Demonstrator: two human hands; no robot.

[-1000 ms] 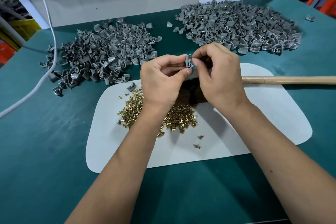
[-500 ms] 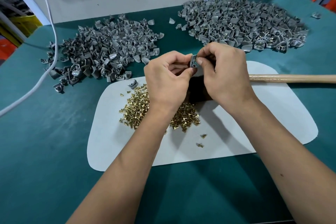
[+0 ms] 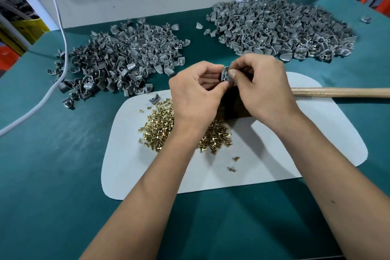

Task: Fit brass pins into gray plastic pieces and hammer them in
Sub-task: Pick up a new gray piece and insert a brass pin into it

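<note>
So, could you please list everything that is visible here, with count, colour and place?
left pile: many pieces, gray, far left on the table
right pile: many pieces, gray, some showing brass, far right
held piece: one, gray, pinched between both hands
loose piece: one, gray, at the mat's far left edge
pins: many, brass, heaped on the mat
mat: one, white, centre of the table
handle: one, wooden, right, over the mat's edge
cable: one, white, left
table: one, teal
left hand: pinches the held piece
right hand: pinches the held piece
</note>
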